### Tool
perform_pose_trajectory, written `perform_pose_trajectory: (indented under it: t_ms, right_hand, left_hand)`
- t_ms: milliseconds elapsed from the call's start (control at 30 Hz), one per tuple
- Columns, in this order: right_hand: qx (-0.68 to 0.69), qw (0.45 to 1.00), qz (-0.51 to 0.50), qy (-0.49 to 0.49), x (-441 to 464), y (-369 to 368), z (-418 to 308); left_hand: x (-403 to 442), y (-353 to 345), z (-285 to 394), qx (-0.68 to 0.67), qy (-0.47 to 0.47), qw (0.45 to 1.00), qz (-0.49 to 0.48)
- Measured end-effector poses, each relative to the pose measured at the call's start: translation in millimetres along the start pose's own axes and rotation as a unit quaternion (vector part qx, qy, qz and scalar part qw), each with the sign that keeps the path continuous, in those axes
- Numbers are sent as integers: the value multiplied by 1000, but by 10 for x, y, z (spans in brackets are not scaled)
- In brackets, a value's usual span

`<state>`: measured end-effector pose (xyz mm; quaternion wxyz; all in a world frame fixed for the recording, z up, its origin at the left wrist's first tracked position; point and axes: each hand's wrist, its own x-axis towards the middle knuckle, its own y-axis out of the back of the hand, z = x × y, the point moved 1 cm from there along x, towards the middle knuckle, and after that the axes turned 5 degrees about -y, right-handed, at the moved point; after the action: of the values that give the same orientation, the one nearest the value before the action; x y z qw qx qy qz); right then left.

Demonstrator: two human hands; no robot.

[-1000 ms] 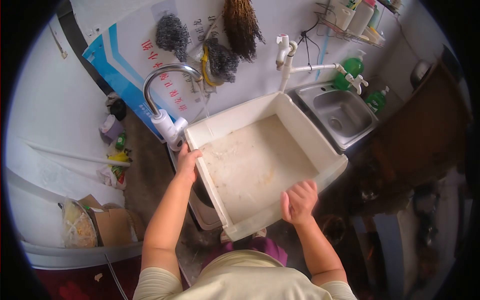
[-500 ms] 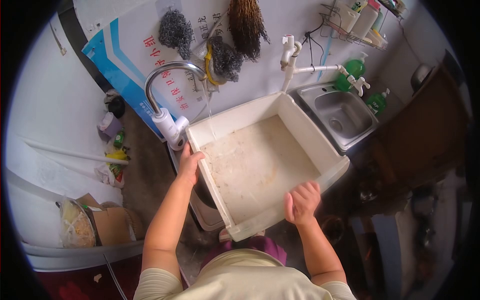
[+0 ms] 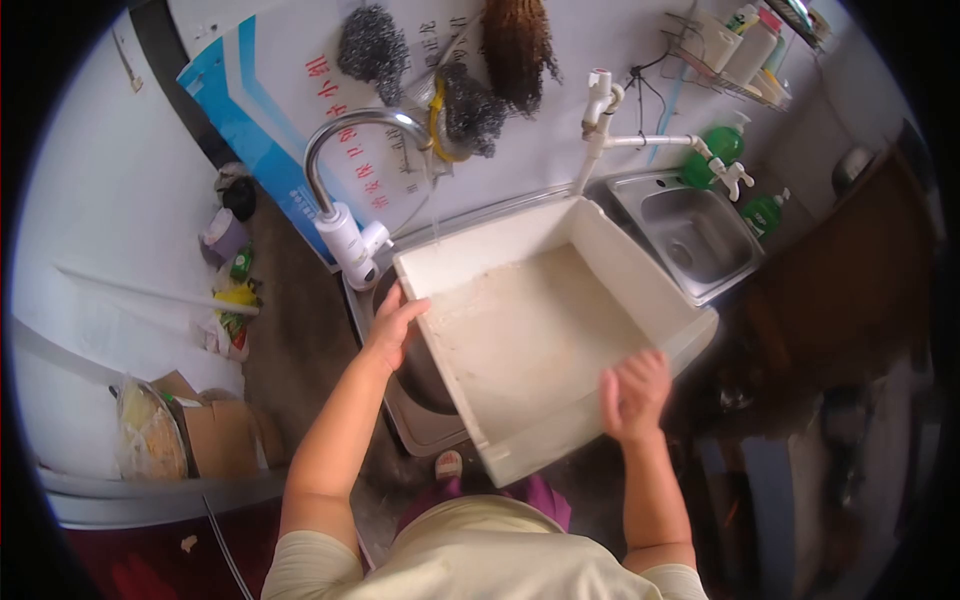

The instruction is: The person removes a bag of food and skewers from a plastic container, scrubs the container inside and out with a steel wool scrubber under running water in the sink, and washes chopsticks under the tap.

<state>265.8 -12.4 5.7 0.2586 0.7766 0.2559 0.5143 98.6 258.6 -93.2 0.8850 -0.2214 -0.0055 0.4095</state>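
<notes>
As the left hand [image 3: 392, 328] is closed on a white rectangular plastic bin [image 3: 535, 330] over a steel sink [image 3: 420, 430] | half-curled right hand [image 3: 637, 396] by near rim, hold unclear | chrome gooseneck faucet [image 3: 345, 240] alongside | blue-white poster [image 3: 262, 110], red “治安保卫”

The person wears a plain, pale cream-yellow top [image 3: 480, 555] of soft-looking cloth, its short left sleeve [image 3: 312, 562] and right sleeve [image 3: 674, 582] loose and ending above the elbows, with creases across the front. Below its rounded edge shows deep purple legwear [image 3: 543, 500], and one foot wears a light-coloured, open-looking shoe [image 3: 448, 463], too small to make out fully. The left hand [image 3: 393, 328] and right hand [image 3: 637, 395] are bare, as are both forearms
</notes>
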Motion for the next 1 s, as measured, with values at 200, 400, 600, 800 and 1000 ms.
perform_pose_trajectory:
  t_ms: [200,400,600,800,1000]
  right_hand:
    - [-8,995,-99,-5,463,300,119]
    - [-18,989,-148,-4,681,158,81]
    - [-15,985,-171,-11,784,-2,89]
    - [-55,981,-182,-35,852,-169,-17]
    - [-77,966,-213,-123,1008,-268,-186]
  left_hand:
    - [-45,183,-153,107,115,987,-28]
    - [-57,356,-364,195,169,966,-19]
    - [-195,350,-253,244,40,968,-42]
    - [-115,425,-407,382,-75,919,-57]
    - [-434,91,319,272,-169,928,-192]
